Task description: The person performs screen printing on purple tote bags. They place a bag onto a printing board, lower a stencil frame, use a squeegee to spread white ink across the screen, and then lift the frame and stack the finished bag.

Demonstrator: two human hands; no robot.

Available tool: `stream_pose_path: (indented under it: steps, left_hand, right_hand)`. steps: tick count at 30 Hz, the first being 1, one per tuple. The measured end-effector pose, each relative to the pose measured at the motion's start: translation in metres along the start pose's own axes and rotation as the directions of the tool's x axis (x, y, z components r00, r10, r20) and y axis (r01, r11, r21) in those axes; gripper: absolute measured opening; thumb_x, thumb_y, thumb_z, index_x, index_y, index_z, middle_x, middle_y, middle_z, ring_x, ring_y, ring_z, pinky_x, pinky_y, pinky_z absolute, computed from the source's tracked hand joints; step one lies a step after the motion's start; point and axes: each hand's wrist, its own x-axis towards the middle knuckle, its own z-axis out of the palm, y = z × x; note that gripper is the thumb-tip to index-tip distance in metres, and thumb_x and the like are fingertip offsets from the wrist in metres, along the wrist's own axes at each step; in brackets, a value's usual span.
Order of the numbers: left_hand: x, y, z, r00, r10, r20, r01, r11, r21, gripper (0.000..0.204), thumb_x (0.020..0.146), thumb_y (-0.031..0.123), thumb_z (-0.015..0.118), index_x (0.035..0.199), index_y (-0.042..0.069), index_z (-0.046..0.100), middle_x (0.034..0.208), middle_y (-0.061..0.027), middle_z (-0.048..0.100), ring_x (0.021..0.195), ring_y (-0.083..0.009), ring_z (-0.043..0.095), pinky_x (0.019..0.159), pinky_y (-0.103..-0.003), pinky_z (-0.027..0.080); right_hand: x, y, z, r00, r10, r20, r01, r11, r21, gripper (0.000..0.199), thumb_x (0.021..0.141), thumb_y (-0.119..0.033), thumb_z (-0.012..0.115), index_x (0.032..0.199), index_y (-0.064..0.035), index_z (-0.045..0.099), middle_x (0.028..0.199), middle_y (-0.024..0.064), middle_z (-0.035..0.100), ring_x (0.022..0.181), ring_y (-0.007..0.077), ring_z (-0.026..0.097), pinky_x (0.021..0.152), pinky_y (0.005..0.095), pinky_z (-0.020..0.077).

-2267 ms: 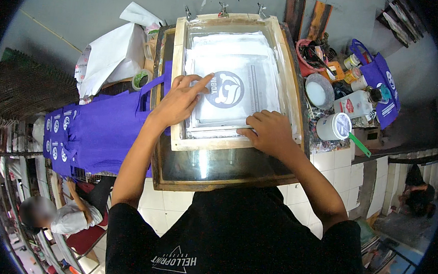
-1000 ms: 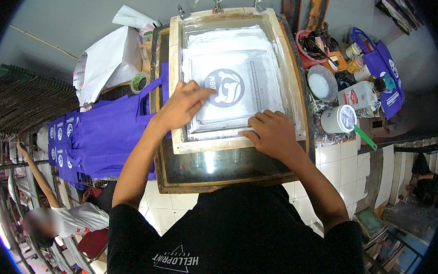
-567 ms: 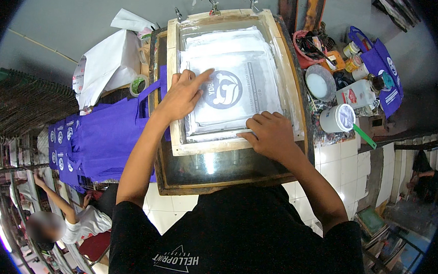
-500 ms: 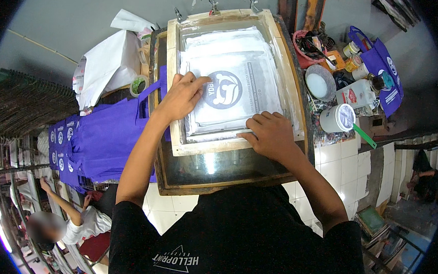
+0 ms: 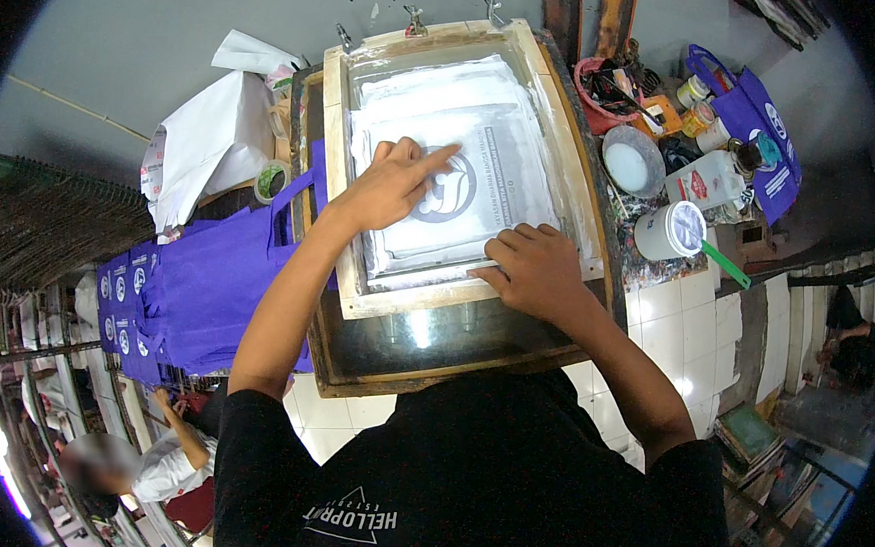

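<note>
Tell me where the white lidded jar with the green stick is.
In the head view, the white jar stands right of the wooden screen frame, just below the clear bottle, beyond the right hand.

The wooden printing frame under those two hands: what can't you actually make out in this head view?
- Round design on the wooden frame's mesh: partly covered by the left hand.
- Mesh under the right hand: hidden by the palm.
- What lies under the frame: veiled by the mesh.
- Print on the purple bags: too small.
- Pots and bottles at the right: crowded, contents unclear.
- Table's near edge: hidden behind the person's black shirt.
</note>
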Motion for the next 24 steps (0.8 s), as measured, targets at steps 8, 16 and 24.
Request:
stream_pose_path:
  steps: [8, 16, 24]
  left_hand:
    - [0.014, 0.008, 0.011, 0.991, 0.132, 0.003, -0.131, 0.987, -0.094, 0.057, 0.096, 0.009, 0.056, 0.152, 0.015, 0.049, 0.116, -0.0094, 0.068, 0.106, -0.0271, 0.050, 0.101, -0.039, 0.032]
    - [0.018, 0.018, 0.006, 0.996, 0.065, 0.068, -0.062, 0.997, -0.044, 0.050, 0.095, 0.008, 0.055, 0.144, 0.014, 0.057, 0.100, -0.0105, 0.065, 0.101, -0.0267, 0.051, 0.098, -0.039, 0.032]
    - [0.005, 0.021, 0.004, 0.976, 0.154, 0.153, -0.147, 0.988, -0.055, 0.040, 0.097, 0.009, 0.054, 0.136, 0.012, 0.064, 0.091, -0.0104, 0.063, 0.093, -0.0235, 0.051, 0.092, -0.037, 0.034]
  right_hand:
    - [0.000, 0.000, -0.002, 1.000, 0.017, 0.005, -0.017, 1.000, 0.017, 0.032, 0.089, -0.041, 0.069, 0.084, -0.0099, 0.067, 0.079, 0.0073, 0.067, 0.079, 0.0263, 0.068, 0.074, 0.0416, 0.0518]
    - [-0.001, 0.001, 0.000, 1.000, 0.014, 0.004, -0.014, 1.000, 0.000, 0.029, 0.086, -0.038, 0.074, 0.085, -0.0099, 0.067, 0.082, 0.0051, 0.067, 0.079, 0.0238, 0.067, 0.073, 0.0390, 0.0511]
    - [-0.002, 0.002, 0.000, 1.000, 0.000, -0.010, 0.000, 1.000, -0.001, 0.029, 0.085, -0.037, 0.075, 0.085, -0.0094, 0.067, 0.081, 0.0049, 0.067, 0.077, 0.0229, 0.067, 0.071, 0.0372, 0.0508]
